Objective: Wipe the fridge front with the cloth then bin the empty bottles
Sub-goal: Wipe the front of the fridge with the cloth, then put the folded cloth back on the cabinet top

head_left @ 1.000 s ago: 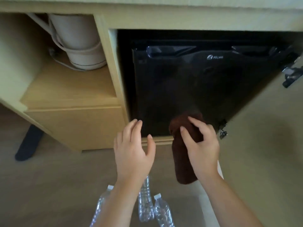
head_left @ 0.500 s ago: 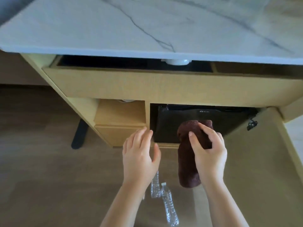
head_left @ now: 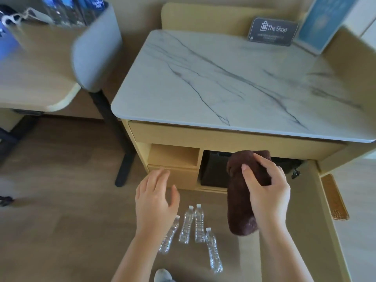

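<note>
**A:** How will the cloth [head_left: 240, 210] handle?

**B:** It looks soft, limp and light. The right hand [head_left: 268, 196] grips it near the upper end with the thumb across the front, and the rest hangs down past the wrist. I'd bunch it into the palm for a firmer wipe. The fridge front [head_left: 213, 169] is just beyond that hand.

**A:** And the bottles [head_left: 186, 226]?

**B:** Four lie on the floor, below and between the hands. The left hand [head_left: 154, 200] hovers over them, fingers relaxed, holding nothing. Empty thin plastic should be very light, crushable and apt to roll, so take each round the middle or by the neck.
</note>
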`<state>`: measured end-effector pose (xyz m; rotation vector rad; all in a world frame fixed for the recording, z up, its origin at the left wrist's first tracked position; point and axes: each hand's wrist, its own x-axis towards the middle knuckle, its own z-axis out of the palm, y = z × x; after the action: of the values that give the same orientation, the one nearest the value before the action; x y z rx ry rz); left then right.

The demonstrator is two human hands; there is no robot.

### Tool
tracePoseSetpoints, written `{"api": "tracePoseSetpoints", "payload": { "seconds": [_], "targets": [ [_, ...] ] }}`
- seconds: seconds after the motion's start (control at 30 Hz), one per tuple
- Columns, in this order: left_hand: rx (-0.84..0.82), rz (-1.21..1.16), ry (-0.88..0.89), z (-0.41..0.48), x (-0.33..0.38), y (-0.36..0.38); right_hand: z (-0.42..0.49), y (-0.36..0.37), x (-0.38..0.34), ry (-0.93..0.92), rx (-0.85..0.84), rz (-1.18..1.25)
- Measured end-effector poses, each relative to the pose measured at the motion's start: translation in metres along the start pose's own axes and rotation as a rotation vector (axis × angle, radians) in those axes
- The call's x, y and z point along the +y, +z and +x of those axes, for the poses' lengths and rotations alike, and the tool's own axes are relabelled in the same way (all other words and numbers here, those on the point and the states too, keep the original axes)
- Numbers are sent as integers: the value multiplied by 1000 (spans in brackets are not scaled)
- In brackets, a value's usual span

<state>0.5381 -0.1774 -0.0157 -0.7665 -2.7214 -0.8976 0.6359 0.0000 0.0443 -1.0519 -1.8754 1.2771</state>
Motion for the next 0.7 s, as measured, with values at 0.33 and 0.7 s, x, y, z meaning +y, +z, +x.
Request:
{"api": "tracePoseSetpoints", "payload": {
  "seconds": [0.33, 0.7],
  "targets": [
    [58, 21, 46, 9, -51, -94, -53, 42, -81, -36, -145, 14],
    [78, -11, 55, 24, -72, -121, -48, 87, -110, -24, -188, 37]
  ]
}}
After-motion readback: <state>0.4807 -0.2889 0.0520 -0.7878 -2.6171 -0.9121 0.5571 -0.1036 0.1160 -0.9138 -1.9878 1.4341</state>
